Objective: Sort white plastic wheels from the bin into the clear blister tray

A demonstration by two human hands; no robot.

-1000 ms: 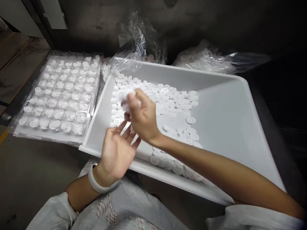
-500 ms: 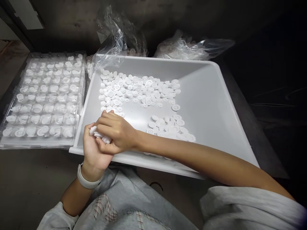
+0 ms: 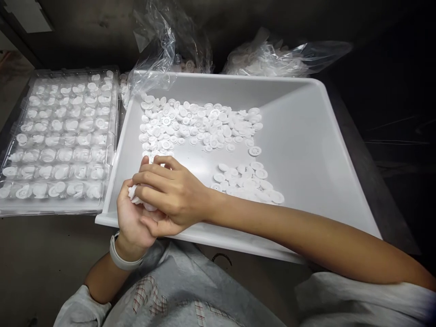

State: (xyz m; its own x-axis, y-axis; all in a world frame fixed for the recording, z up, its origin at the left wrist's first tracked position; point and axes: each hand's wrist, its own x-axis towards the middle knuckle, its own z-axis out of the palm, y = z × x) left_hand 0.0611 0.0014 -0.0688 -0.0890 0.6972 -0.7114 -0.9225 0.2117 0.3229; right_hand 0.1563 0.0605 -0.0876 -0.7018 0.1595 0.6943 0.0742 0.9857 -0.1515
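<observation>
My left hand [image 3: 131, 222] is cupped, palm up, around a handful of small white plastic discs [image 3: 134, 194] at the tray's near left corner. Across it lies my right hand [image 3: 173, 195], its bent fingers over the same discs and its thumb beneath them; how many it grips is hidden. More white discs [image 3: 200, 125], some with spoke-like patterns, are spread along the tray's far left part. A smaller pile of discs [image 3: 247, 181] lies beyond my right forearm, which hides part of it. The light grey tray [image 3: 303, 136] slopes toward me.
Left of the tray stands a stack of clear compartment trays [image 3: 68, 131], its pockets filled with white pieces. Behind are a crumpled clear plastic bag [image 3: 163, 50] and another bag of white pieces [image 3: 269, 59]. A dark wall [image 3: 235, 22] rises at the back.
My right hand's fingers have loosened and spread a little, and its wrist has shifted right. My left hand still cups the discs. The view has shifted slightly.
</observation>
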